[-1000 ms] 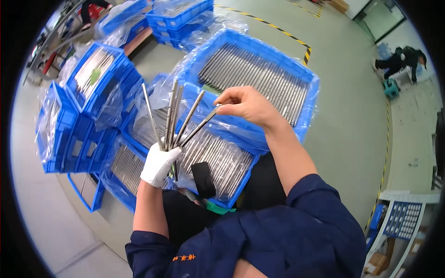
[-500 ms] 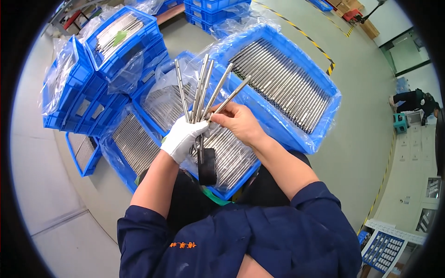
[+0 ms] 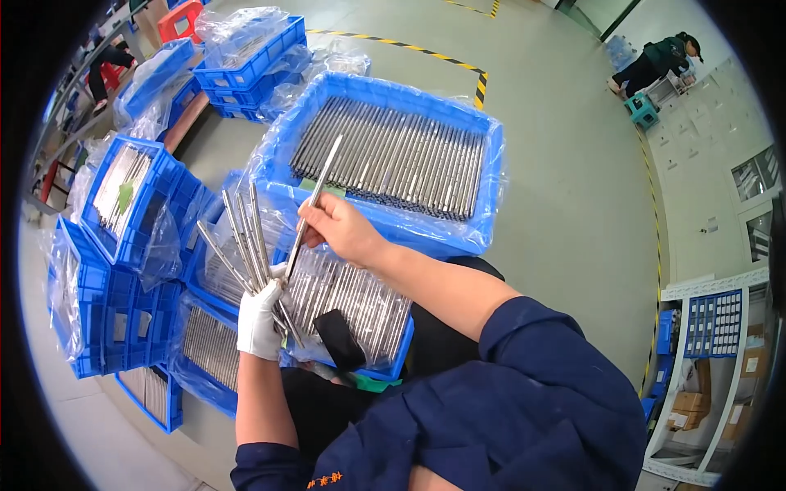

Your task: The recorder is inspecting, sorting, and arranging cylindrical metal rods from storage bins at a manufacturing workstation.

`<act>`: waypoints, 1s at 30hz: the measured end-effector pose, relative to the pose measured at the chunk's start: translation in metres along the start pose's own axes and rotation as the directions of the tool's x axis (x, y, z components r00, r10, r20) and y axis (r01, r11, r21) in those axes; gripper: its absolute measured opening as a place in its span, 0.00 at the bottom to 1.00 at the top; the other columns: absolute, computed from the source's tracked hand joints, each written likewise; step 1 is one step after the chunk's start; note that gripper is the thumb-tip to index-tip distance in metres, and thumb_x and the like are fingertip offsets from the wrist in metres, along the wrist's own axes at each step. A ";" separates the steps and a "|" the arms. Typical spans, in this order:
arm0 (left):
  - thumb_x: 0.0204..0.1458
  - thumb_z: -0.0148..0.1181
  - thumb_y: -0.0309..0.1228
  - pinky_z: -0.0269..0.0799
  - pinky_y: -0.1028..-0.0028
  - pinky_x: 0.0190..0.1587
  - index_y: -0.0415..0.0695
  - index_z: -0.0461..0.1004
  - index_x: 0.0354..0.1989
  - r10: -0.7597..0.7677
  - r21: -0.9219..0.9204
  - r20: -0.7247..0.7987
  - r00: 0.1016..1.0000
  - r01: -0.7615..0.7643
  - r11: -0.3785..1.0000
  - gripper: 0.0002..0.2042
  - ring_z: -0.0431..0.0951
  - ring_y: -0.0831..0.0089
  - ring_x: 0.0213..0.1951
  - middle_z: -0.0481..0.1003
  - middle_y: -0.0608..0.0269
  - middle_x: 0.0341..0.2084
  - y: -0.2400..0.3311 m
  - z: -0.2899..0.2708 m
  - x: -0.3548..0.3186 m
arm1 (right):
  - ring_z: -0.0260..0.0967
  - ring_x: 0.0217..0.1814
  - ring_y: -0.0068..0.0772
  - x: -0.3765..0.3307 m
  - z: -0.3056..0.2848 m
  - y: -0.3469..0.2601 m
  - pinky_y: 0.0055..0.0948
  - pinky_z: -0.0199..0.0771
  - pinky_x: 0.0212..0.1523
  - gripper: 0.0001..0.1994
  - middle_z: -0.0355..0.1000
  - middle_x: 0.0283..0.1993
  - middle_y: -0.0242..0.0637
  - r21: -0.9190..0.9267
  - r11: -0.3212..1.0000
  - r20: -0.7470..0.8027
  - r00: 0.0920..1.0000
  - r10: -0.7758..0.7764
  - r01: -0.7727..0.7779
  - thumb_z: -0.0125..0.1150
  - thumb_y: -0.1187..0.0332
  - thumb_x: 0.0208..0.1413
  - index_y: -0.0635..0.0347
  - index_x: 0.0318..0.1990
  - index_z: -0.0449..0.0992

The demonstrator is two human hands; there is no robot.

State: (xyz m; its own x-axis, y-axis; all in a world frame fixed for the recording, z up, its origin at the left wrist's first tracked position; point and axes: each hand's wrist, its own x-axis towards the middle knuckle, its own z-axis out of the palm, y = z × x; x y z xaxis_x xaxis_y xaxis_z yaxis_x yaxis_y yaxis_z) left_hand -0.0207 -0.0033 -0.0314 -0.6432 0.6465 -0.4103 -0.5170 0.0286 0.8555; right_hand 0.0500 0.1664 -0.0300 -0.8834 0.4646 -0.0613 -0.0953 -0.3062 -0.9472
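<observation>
My left hand (image 3: 260, 321), in a white glove, is closed around several slim metal rods (image 3: 257, 219) that fan out upward. My bare right hand (image 3: 342, 231) pinches a single metal rod (image 3: 330, 166), tilted, its lower end close beside the glove. Below the hands is a plastic-lined blue crate with a layer of similar rods (image 3: 372, 307). A black block-like object (image 3: 339, 339) lies over these rods; its kind is unclear. Beyond my right hand, a larger lined blue crate (image 3: 494, 176) holds rows of rods (image 3: 393, 155).
Stacked blue crates (image 3: 123, 307) with plastic film stand at the left, more crates (image 3: 254, 69) farther back. A shelf rack (image 3: 712, 360) stands at the right. Another person (image 3: 661, 61) bends near a teal stool (image 3: 642, 110) at the far right. Striped tape (image 3: 409, 42) marks the floor.
My view has turned, so the crates appear shifted. My right hand has moved away from my left glove and now holds one rod apart from the fanned bundle.
</observation>
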 end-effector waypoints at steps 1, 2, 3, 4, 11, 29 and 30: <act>0.44 0.53 0.29 0.70 0.76 0.21 0.43 0.67 0.39 -0.021 0.032 0.037 0.999 0.019 0.999 0.13 0.65 0.81 0.18 0.67 0.69 0.22 0.001 -0.006 0.001 | 0.66 0.27 0.22 0.002 -0.001 0.002 0.21 0.68 0.29 0.10 0.66 0.28 0.31 0.093 0.995 -0.013 0.999 0.034 -0.033 0.45 0.63 0.54 0.60 0.32 0.63; 0.44 0.53 0.29 0.69 0.77 0.21 0.43 0.67 0.39 -0.006 0.035 0.042 0.999 0.004 0.999 0.13 0.64 0.81 0.18 0.68 0.69 0.23 0.003 -0.007 0.000 | 0.67 0.27 0.23 0.003 0.000 0.001 0.22 0.69 0.29 0.10 0.65 0.27 0.32 0.183 0.981 -0.018 0.997 0.068 -0.064 0.44 0.62 0.55 0.60 0.32 0.63; 0.44 0.53 0.29 0.68 0.78 0.21 0.43 0.67 0.40 0.010 0.038 0.049 0.999 -0.012 0.999 0.13 0.64 0.82 0.18 0.68 0.69 0.24 0.006 -0.008 0.000 | 0.68 0.26 0.25 0.005 -0.002 0.003 0.24 0.69 0.28 0.10 0.65 0.26 0.31 0.173 0.981 -0.012 0.996 0.089 -0.086 0.43 0.61 0.55 0.59 0.33 0.63; 0.44 0.53 0.29 0.66 0.80 0.21 0.42 0.67 0.40 0.038 0.046 0.043 0.998 -0.040 0.998 0.13 0.64 0.82 0.20 0.69 0.68 0.26 0.003 -0.008 0.001 | 0.68 0.26 0.26 0.005 -0.001 0.005 0.25 0.70 0.28 0.10 0.66 0.26 0.32 0.231 0.961 0.017 0.988 0.152 -0.152 0.42 0.61 0.55 0.58 0.33 0.63; 0.46 0.50 0.26 0.56 0.84 0.14 0.40 0.66 0.36 0.060 -0.054 0.035 0.998 -0.058 0.997 0.09 0.58 0.83 0.12 0.61 0.72 0.13 0.003 0.003 -0.008 | 0.62 0.15 0.25 -0.013 0.031 0.035 0.22 0.64 0.15 0.11 0.65 0.20 0.33 0.254 0.788 0.327 0.817 0.476 -0.561 0.42 0.61 0.54 0.60 0.31 0.65; 0.43 0.49 0.22 0.60 0.81 0.20 0.41 0.66 0.33 0.175 0.068 0.048 0.983 -0.178 0.982 0.07 0.63 0.81 0.17 0.69 0.64 0.23 -0.007 -0.004 0.011 | 0.68 0.23 0.31 -0.064 0.040 0.043 0.27 0.67 0.22 0.11 0.68 0.23 0.36 0.255 0.604 0.428 0.648 0.630 -0.756 0.41 0.60 0.55 0.58 0.34 0.63; 0.43 0.49 0.22 0.60 0.81 0.21 0.42 0.66 0.33 0.156 0.056 0.059 0.986 -0.159 0.986 0.07 0.64 0.80 0.17 0.69 0.64 0.23 -0.004 -0.004 0.009 | 0.68 0.23 0.31 -0.067 0.041 0.037 0.26 0.67 0.23 0.11 0.68 0.23 0.36 0.247 0.594 0.419 0.638 0.647 -0.765 0.41 0.60 0.55 0.58 0.33 0.64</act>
State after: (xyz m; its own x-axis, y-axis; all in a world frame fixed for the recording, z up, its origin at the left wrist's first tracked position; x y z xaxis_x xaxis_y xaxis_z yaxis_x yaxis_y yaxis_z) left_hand -0.0267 -0.0001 -0.0396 -0.6815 0.6869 -0.2525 -0.3758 -0.0325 0.9261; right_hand 0.0870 0.0902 -0.0478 -0.8170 -0.2498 -0.5198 0.5061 -0.7428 -0.4384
